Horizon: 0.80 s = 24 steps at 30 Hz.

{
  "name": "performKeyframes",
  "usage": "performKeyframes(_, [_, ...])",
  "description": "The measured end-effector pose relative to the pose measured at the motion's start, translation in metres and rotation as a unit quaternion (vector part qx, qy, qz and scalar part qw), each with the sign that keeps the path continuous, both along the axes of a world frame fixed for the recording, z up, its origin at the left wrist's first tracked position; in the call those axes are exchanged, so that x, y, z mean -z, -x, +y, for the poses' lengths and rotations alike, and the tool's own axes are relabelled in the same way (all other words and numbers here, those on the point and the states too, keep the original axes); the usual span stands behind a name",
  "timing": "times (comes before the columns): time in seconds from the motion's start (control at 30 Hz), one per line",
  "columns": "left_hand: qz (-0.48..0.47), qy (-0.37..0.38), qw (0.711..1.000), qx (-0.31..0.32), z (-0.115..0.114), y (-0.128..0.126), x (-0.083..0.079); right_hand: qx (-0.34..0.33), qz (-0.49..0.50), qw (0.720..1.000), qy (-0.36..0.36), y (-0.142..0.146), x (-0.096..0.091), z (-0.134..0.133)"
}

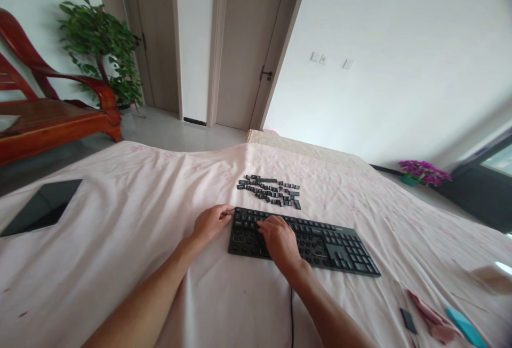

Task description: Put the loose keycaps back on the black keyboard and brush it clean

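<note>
A black keyboard [332, 244] lies on a pink cloth-covered table [120, 230] in front of me. My left hand [210, 222] grips the keyboard's left end, fingers curled around its far corner. My right hand [280, 238] rests on the left part of the keys, fingers bent and pressed down on them; what the fingertips pinch is too small to tell. Beyond the keyboard lies a loose pile of several black keycaps [270, 190], including one long bar-shaped cap.
A dark tablet [42, 206] lies at the table's left. At the right front edge are a small black cap [408, 320], a pink cloth [434, 322] and a teal object [466, 327]. A red wooden chair [52, 108], a potted plant [102, 46] and doors stand behind.
</note>
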<state>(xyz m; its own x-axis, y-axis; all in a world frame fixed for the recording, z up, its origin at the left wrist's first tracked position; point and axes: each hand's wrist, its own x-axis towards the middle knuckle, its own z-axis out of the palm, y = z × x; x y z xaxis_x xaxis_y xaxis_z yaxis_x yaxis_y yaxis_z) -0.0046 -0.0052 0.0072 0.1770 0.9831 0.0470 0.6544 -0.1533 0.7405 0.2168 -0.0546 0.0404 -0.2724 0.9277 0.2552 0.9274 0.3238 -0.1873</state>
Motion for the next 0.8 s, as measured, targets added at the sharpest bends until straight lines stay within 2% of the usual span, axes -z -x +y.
performKeyframes(0.23, [0.000, -0.004, 1.000, 0.000, 0.002, 0.001, 0.003, 0.007, 0.035, 0.999, -0.009, -0.007, 0.001, 0.002])
performKeyframes(0.5, [0.002, 0.024, 1.000, -0.014, 0.002, 0.000, 0.000, -0.006, -0.011, 1.000, -0.018, -0.004, -0.003, 0.002])
performKeyframes(0.8, [-0.004, 0.011, 1.000, 0.004, 0.002, 0.001, 0.000, -0.025, -0.077, 0.996, -0.026, 0.005, -0.009, -0.001])
